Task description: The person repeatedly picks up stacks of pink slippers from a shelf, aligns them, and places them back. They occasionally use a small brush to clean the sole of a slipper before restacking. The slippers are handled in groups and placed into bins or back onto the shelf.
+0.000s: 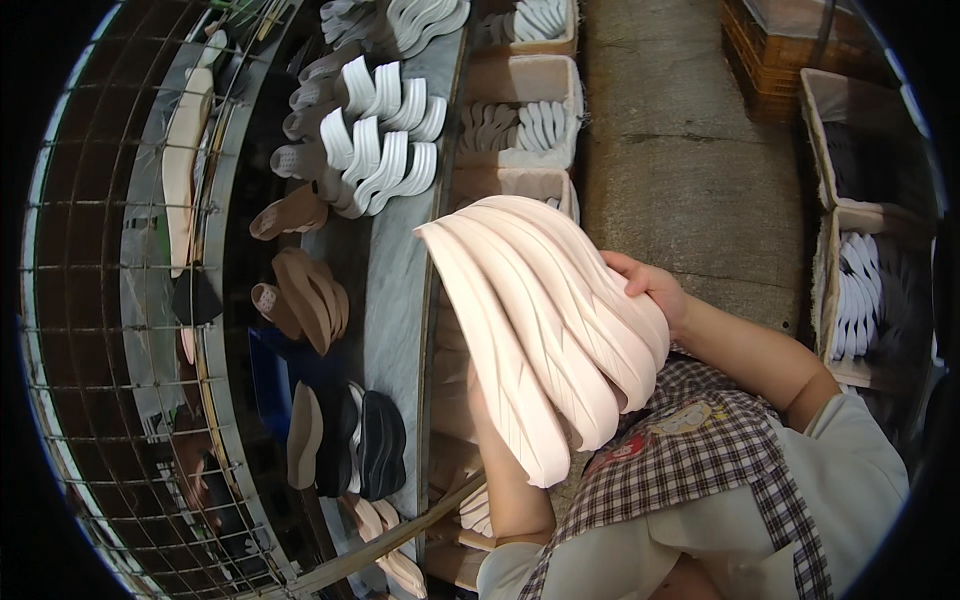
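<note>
A stack of several pale pink shoe soles [545, 335] hangs in front of me, nested together and fanned out at the lower ends. At the stack's right side, my right hand [650, 288] is closed round the soles, thumb and fingers showing at the edge. My left hand [476, 392] is on the stack's left side and supports it from behind. Most of its fingers are hidden by the soles.
Left of me, a grey bench [395, 300] carries white soles [385, 130], brown soles [310, 300] and black soles [382, 445]. Wire mesh [100, 300] stands beyond it. Cloth-lined bins of soles [545, 168] line the bench; more bins [838, 290] and orange crates [775, 60] stand right.
</note>
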Available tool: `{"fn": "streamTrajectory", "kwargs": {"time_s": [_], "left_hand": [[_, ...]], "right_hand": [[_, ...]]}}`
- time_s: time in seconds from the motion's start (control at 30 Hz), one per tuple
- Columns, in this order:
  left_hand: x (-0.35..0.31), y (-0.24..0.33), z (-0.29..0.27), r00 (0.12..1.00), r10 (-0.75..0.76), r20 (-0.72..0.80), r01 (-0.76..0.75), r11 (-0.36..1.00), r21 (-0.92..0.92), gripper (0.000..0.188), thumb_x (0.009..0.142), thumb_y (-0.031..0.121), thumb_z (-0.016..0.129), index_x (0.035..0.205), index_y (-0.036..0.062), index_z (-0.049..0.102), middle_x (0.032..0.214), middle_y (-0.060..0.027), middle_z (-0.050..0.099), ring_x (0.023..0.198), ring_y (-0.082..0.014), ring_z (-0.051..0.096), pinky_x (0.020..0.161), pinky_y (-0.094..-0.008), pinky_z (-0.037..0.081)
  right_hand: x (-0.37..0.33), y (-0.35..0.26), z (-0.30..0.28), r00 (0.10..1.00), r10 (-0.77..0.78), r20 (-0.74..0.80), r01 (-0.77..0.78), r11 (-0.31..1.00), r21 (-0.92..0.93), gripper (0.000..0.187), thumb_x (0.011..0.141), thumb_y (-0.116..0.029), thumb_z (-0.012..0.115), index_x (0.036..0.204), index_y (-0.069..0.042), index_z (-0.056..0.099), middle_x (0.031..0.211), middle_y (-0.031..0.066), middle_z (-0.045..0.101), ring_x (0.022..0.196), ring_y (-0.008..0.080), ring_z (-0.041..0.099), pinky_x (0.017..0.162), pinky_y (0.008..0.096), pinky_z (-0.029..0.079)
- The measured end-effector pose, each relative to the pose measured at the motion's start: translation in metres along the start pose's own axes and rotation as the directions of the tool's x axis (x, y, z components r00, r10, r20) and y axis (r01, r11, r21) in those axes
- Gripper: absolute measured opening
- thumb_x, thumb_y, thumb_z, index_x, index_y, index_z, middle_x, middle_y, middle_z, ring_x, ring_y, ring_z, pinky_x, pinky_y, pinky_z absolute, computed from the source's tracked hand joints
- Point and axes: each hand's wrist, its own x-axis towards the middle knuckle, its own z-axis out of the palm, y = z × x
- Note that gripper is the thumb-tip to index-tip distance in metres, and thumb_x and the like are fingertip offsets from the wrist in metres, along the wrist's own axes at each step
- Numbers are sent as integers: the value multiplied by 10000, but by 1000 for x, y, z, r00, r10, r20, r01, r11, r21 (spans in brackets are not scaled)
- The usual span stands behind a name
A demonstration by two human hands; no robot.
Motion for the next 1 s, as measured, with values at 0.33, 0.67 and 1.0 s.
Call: {"fn": "streamTrajectory", "kwargs": {"time_s": [0.33, 0.67, 1.0], "left_hand": [[-9, 0, 35, 980, 46, -193, 8, 962, 274, 522, 912, 96, 485, 1383, -3, 284, 1124, -155, 483, 947, -229, 537, 774, -328, 503], [1, -21, 90, 949, 161, -271, -38, 911, 410, 513, 897, 22, 494, 1374, 6, 305, 1252, -195, 499, 1055, -260, 587, 873, -359, 525], [-3, -17, 77, 968, 155, -196, -60, 904, 422, 536, 910, 24, 482, 1395, 29, 255, 1259, -190, 488, 1052, -252, 586, 849, -351, 539]], "right_hand": [[2, -7, 11, 999, 20, 37, -22, 998, 50, 731, 651, -64, 487, 1354, 48, 321, 1272, 231, 472, 1146, 308, 531, 991, 411, 452], [3, -5, 0, 998, 60, -7, -58, 981, 185, 749, 642, -103, 437, 1376, -6, 322, 1319, 223, 453, 1146, 356, 527, 1009, 479, 418], [4, 0, -3, 998, 65, -1, -64, 987, 151, 750, 671, -126, 433, 1400, -28, 290, 1341, 211, 434, 1179, 340, 500, 1025, 456, 396]]}}
